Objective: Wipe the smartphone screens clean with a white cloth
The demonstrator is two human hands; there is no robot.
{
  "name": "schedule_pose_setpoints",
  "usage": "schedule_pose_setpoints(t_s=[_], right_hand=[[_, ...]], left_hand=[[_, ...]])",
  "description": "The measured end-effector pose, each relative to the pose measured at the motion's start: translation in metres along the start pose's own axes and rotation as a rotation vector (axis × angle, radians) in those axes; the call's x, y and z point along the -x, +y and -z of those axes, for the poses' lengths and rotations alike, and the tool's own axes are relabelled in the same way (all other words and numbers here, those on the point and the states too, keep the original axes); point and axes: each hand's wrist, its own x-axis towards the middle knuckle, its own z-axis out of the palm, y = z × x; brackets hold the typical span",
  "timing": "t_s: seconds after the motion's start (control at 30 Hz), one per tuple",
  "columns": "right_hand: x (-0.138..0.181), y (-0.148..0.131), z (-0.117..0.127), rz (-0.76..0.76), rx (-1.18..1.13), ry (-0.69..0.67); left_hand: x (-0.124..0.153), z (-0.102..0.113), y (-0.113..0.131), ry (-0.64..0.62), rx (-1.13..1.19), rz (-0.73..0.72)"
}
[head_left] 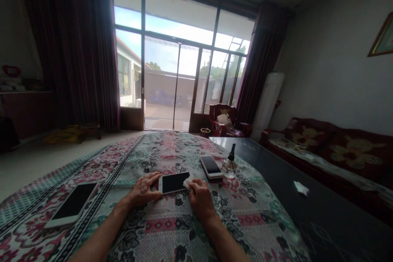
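A white smartphone [173,183] with a dark screen lies crosswise on the patterned tablecloth, in front of me. My left hand [145,189] grips its left end, thumb at the near corner and fingers at the far one. Pinched in my right hand [200,197] is a folded white tissue [187,182], which touches the right part of the screen. Just beyond, to the right, lies a second white phone [211,166], face up. Beside that one stands a clear bottle [230,167] with a black nozzle top.
A third white phone [73,202] rests at the left on the tablecloth [166,225]. To the right is a dark, glossy table [276,180] with a crumpled white tissue [301,188] on it. A red sofa [334,143] runs along the right wall; glass doors [172,82] are ahead.
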Motion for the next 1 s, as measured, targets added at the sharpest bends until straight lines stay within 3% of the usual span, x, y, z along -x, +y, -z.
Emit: schedule_pose_setpoints(t_s=[0.33,0.77,1.0], right_hand=[[-0.002,-0.002,-0.002,-0.060,-0.051,0.012],[-0.055,0.001,-0.025,-0.038,-0.027,-0.011],[-0.055,0.001,-0.026,-0.033,-0.014,-0.008]], left_hand=[[-0.001,0.004,0.004,0.000,0.008,0.014],[0.002,-0.002,0.006,0.060,0.008,0.030],[0.001,-0.004,0.003,0.056,0.010,0.035]])
